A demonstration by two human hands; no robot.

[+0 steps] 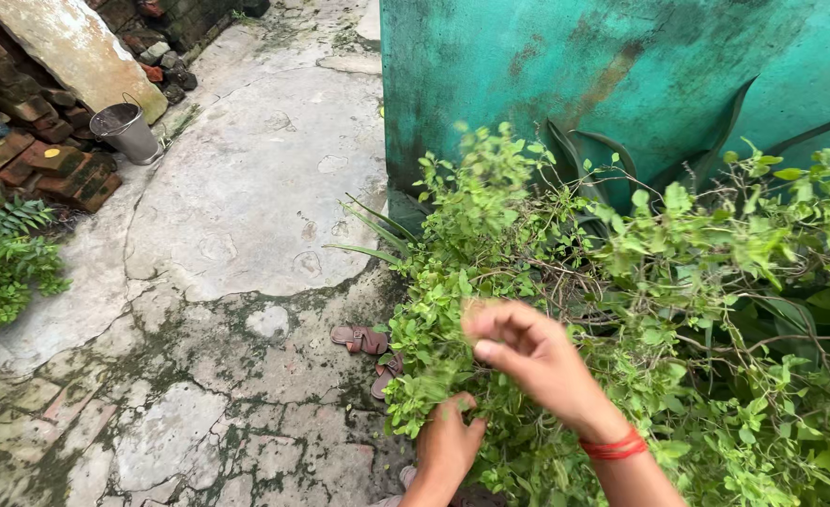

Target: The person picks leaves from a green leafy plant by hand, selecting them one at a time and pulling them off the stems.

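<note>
Cracked mossy paving point(246, 188), teal wall point(621, 66)

Metal bucket point(126, 130) beside stacked bricks point(30, 141); perhaps 2 sandals point(370, 347) on paving.

Two hands point(518, 352), two sandals point(359, 339), one metal bucket point(127, 131), one leafy bush point(678, 310), one brick pile point(30, 131).

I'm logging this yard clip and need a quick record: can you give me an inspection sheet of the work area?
Surface: cracked, mossy stone paving.
Job's things: leafy green bush; left hand low in its foliage, right hand raised, fingers pinched, blurred.
Clutter: pair of brown sandals by the bush; metal bucket; stacked bricks.
Grippers: contents of both hands unclear; red thread on the right wrist.
Cables: nothing seen.
Surroundings: stained teal wall; more green plants at left.
</note>
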